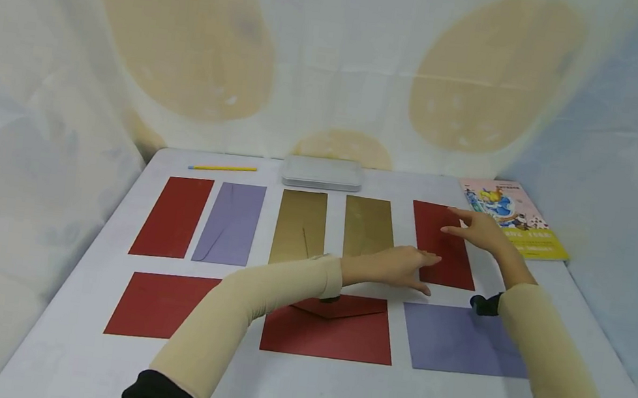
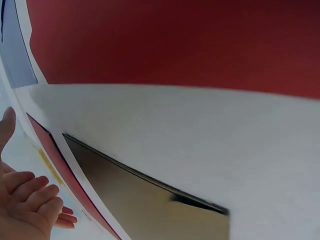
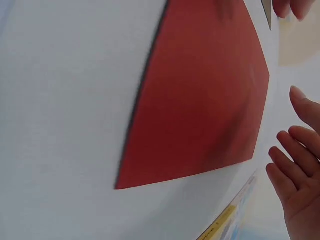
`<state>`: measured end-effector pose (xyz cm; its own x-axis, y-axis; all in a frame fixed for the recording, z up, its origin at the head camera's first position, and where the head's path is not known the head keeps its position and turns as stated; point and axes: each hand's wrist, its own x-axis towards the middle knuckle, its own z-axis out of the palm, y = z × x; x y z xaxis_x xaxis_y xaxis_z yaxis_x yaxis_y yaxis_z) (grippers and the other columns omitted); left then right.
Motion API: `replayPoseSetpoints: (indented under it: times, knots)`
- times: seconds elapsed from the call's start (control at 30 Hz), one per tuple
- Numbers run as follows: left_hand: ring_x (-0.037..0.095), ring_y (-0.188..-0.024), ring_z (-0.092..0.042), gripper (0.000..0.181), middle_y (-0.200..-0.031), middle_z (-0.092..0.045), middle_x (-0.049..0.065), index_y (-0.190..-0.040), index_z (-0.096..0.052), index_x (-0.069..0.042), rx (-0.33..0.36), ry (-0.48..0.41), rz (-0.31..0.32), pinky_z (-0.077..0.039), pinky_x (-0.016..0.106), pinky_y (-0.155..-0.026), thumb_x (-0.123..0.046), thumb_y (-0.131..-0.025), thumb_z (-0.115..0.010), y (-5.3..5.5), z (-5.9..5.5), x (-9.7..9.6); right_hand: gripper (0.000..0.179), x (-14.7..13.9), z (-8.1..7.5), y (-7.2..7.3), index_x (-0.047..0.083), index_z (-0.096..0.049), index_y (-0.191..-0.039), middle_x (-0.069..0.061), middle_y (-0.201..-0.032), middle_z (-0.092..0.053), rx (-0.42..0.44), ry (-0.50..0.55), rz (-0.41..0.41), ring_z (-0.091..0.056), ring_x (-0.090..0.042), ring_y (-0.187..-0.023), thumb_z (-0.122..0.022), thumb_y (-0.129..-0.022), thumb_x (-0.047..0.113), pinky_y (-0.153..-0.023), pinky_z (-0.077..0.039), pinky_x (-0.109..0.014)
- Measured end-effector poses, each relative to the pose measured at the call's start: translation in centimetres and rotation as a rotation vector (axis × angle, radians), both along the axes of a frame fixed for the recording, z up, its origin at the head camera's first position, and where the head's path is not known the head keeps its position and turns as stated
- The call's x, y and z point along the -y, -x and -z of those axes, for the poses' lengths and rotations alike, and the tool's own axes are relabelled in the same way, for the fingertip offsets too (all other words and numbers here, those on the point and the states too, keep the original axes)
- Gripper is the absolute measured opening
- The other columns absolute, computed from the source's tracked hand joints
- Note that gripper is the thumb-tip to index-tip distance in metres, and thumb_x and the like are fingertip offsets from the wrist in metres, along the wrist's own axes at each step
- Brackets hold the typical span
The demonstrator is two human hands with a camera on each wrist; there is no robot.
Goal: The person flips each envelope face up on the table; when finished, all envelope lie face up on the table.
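Observation:
At the right end of the back row lies a red envelope [image 1: 434, 245], with both hands over or near it. My left hand [image 1: 391, 266] reaches across from the left, its fingertips by the envelope's lower left part. From the right, my right hand [image 1: 483, 232] extends over the upper right edge, thumb and fingers spread. Both the left hand [image 2: 30, 205] and right hand [image 3: 302, 172] look relaxed in the wrist views, and nothing is held. Whether fingertips touch the paper I cannot tell. The same red envelope [image 3: 200, 100] lies flat in the right wrist view.
Left along the back row are two gold envelopes [image 1: 366, 224], a purple one [image 1: 234, 219] and another red one [image 1: 174, 215]. A front row holds red [image 1: 327, 334] and purple [image 1: 462, 343] envelopes. Behind stand a pencil [image 1: 225, 168], a grey case [image 1: 322, 173] and a book [image 1: 533, 240].

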<state>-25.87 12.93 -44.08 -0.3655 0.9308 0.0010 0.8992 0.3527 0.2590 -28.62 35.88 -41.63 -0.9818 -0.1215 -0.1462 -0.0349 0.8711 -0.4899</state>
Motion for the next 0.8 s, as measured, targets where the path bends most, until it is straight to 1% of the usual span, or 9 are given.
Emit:
replayPoseSetpoints:
  times: [0.1,0.17,0.3,0.4,0.5,0.6,0.67,0.8]
  knots:
    - [0.011,-0.133,-0.041,0.078,-0.146,-0.045,0.005,-0.146,-0.040,-0.005,-0.007,0.014,-0.052,-0.031,0.016,-0.104,-0.048,-0.087,-0.068,0.3,0.2,-0.6,0.078,-0.4,0.0,0.8,0.004,-0.030,-0.150,-0.036,-0.146,-0.029,0.054,0.037,0.050,-0.029,-0.055,-0.130,-0.064,-0.092,0.041,-0.094,-0.032,-0.070]
    - [0.011,-0.134,-0.040,0.079,-0.146,-0.044,0.005,-0.147,-0.039,-0.006,-0.008,0.022,-0.085,-0.031,0.017,-0.104,-0.049,-0.087,-0.068,0.4,0.2,-0.9,0.079,-0.6,0.1,1.4,0.003,-0.026,-0.151,-0.036,-0.146,-0.027,0.070,0.038,0.058,-0.027,-0.055,-0.132,-0.063,-0.093,0.042,-0.095,-0.030,-0.070]
    - [0.013,-0.135,-0.039,0.083,-0.147,-0.043,0.007,-0.147,-0.039,-0.006,-0.028,0.040,-0.122,-0.032,0.019,-0.105,-0.052,-0.085,-0.069,0.6,0.2,-1.4,0.078,-0.8,0.3,2.6,0.000,-0.026,-0.150,-0.036,-0.146,-0.027,0.065,0.002,0.054,-0.026,-0.053,-0.133,-0.061,-0.094,0.040,-0.099,-0.028,-0.068]
    - [0.014,-0.136,-0.038,0.085,-0.148,-0.042,0.007,-0.148,-0.038,-0.006,-0.047,0.068,-0.148,-0.033,0.020,-0.104,-0.053,-0.083,-0.069,0.6,0.2,-1.5,0.078,-0.7,0.6,3.1,-0.003,-0.026,-0.149,-0.035,-0.146,-0.027,0.068,-0.018,0.049,-0.026,-0.052,-0.133,-0.062,-0.094,0.039,-0.101,-0.027,-0.066]
    - [0.013,-0.137,-0.036,0.087,-0.149,-0.040,0.006,-0.149,-0.036,-0.008,-0.042,0.100,-0.179,-0.034,0.019,-0.103,-0.054,-0.083,-0.070,0.6,0.3,-1.5,0.078,-0.8,0.8,3.4,-0.006,-0.026,-0.148,-0.036,-0.146,-0.027,0.072,-0.031,0.042,-0.027,-0.052,-0.133,-0.062,-0.094,0.039,-0.102,-0.027,-0.065]
    - [0.012,-0.138,-0.034,0.090,-0.151,-0.038,0.004,-0.150,-0.034,-0.009,-0.018,0.125,-0.208,-0.034,0.020,-0.103,-0.055,-0.082,-0.070,0.5,0.5,-1.5,0.079,-0.9,0.9,3.5,-0.006,-0.026,-0.148,-0.036,-0.146,-0.026,0.085,-0.030,0.046,-0.026,-0.053,-0.133,-0.062,-0.094,0.039,-0.102,-0.027,-0.065]
    - [0.012,-0.138,-0.034,0.091,-0.152,-0.036,0.004,-0.151,-0.033,-0.010,-0.001,0.140,-0.226,-0.034,0.020,-0.103,-0.056,-0.081,-0.070,0.4,0.7,-1.6,0.080,-1.0,1.1,3.5,-0.006,-0.025,-0.148,-0.036,-0.146,-0.026,0.088,-0.033,0.046,-0.025,-0.053,-0.133,-0.062,-0.093,0.040,-0.101,-0.027,-0.065]
    - [0.014,-0.137,-0.036,0.093,-0.152,-0.036,0.005,-0.150,-0.033,-0.008,0.001,0.153,-0.244,-0.035,0.021,-0.103,-0.057,-0.081,-0.070,0.4,1.3,-1.8,0.082,-1.3,1.6,3.7,-0.006,-0.025,-0.148,-0.036,-0.147,-0.024,0.093,-0.050,0.046,-0.023,-0.055,-0.133,-0.063,-0.093,0.042,-0.101,-0.026,-0.067]
